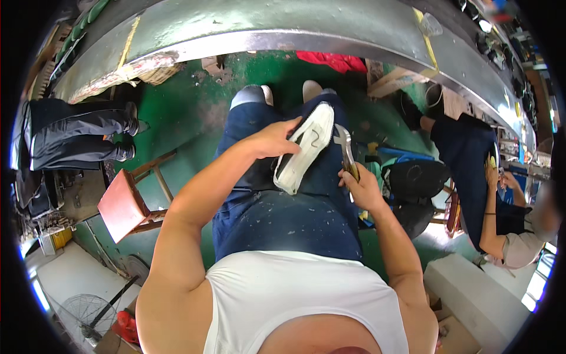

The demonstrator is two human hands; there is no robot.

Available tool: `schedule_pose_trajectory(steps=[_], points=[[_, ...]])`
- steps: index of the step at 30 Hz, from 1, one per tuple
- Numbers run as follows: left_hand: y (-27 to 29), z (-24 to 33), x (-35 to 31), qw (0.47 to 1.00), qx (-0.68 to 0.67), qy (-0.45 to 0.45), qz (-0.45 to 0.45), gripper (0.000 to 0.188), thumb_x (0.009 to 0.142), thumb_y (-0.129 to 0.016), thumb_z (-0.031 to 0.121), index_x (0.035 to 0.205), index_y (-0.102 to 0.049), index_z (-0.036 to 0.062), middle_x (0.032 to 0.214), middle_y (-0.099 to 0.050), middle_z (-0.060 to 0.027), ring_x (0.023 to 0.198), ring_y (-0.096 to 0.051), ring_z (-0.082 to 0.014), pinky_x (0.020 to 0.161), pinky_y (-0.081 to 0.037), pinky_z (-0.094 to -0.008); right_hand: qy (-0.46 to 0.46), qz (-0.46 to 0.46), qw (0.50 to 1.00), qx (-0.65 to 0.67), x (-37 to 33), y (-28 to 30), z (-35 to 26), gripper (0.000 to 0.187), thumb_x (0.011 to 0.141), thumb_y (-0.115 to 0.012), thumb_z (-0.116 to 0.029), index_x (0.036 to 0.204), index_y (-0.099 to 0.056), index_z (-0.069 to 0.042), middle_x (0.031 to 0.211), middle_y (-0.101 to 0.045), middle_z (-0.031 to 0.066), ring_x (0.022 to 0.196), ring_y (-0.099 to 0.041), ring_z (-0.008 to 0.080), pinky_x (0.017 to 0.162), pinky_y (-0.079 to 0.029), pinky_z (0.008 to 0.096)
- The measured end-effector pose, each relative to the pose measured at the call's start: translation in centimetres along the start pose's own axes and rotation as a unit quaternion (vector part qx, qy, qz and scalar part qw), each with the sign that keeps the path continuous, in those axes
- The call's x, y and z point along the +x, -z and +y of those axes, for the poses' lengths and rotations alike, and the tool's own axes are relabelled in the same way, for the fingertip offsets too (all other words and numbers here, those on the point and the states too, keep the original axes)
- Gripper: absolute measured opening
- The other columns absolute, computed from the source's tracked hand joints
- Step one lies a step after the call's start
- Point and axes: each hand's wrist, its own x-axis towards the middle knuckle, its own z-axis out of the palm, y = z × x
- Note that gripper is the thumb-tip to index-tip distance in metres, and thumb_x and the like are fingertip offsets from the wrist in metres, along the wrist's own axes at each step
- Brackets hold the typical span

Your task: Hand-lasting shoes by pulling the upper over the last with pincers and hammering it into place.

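Note:
Across my thighs lies a shoe upper on its last (305, 158), bottom side up. Its underside is whitish, with a dark edge around it and a thin dark curl near the far end. My left hand (276, 140) is closed on the shoe's left side, thumb over the edge. In my right hand (364, 187) are metal pincers (346, 145), gripped by the handle. Their curved head points away from me, just right of the shoe and apart from it. My fingers partly hide the handles.
A long metal-edged workbench (265, 40) spans the far side. On the left are a reddish stool (122, 203) and a standing person's legs (82, 133). A co-worker (501, 230) sits at right, near a black bag (415, 177). A fan (88, 312) stands lower left.

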Motion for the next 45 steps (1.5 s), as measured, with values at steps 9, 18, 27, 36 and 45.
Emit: schedule_pose_trajectory(steps=[9, 18, 27, 36, 45], points=[[-4.4, 0.3, -0.9, 0.841, 0.446, -0.129, 0.279, 0.026, 0.094, -0.055, 0.021, 0.079, -0.059, -0.0003, 0.070, -0.066, -0.0229, 0.066, -0.066, -0.0435, 0.064, -0.053, -0.0538, -0.087, -0.197, 0.971, -0.105, 1.2, 0.6, -5.0, 0.024, 0.095, -0.059, -0.021, 0.107, -0.057, 0.000, 0.082, -0.063, 0.0126, 0.075, -0.064, 0.0201, 0.067, -0.052, 0.0355], [-6.3, 2.8, -2.0, 0.845, 0.472, -0.074, 0.241, 0.035, 0.102, -0.048, 0.029, 0.087, -0.064, 0.0010, 0.077, -0.067, -0.0210, 0.074, -0.069, -0.0363, 0.071, -0.055, -0.0470, -0.214, -0.325, 0.916, -0.102, 6.2, 4.0, -9.7, 0.028, 0.099, -0.056, -0.028, 0.099, -0.063, 0.000, 0.085, -0.068, 0.0090, 0.080, -0.067, 0.0195, 0.061, -0.053, 0.0386], [-2.9, -3.1, 1.6, 0.912, -0.401, -0.021, 0.085, 0.046, 0.102, -0.055, 0.036, 0.134, -0.056, 0.0034, 0.121, -0.065, -0.0074, 0.111, -0.061, -0.0179, 0.098, -0.049, -0.0358, -0.067, -0.166, 0.976, -0.124, 5.2, -2.5, -3.3, 0.024, 0.096, -0.059, -0.022, 0.089, -0.061, 0.001, 0.071, -0.066, 0.0106, 0.057, -0.064, 0.0222, 0.056, -0.052, 0.0382], [-3.1, -1.2, 2.6, 0.941, -0.324, 0.005, 0.101, 0.061, 0.092, -0.073, 0.026, 0.143, -0.047, 0.0031, 0.123, -0.065, -0.0082, 0.108, -0.063, -0.0172, 0.097, -0.051, -0.0349, -0.179, -0.115, 0.967, 0.143, 2.9, -5.7, -0.2, 0.030, 0.103, -0.054, -0.025, 0.110, -0.059, 0.003, 0.086, -0.063, 0.0059, 0.063, -0.059, 0.0126, 0.047, -0.046, 0.0237], [-4.6, -0.3, 3.6, 0.953, -0.244, 0.047, 0.173, 0.058, 0.090, -0.072, 0.018, 0.139, -0.049, -0.0014, 0.118, -0.065, -0.0121, 0.105, -0.065, -0.0202, 0.091, -0.053, -0.0356, -0.223, -0.310, 0.892, 0.241, 4.1, 4.8, -0.4, 0.053, 0.096, -0.064, -0.026, 0.131, -0.049, 0.011, 0.117, -0.065, 0.0230, 0.106, -0.069, 0.0328, 0.070, -0.064, 0.0376]])
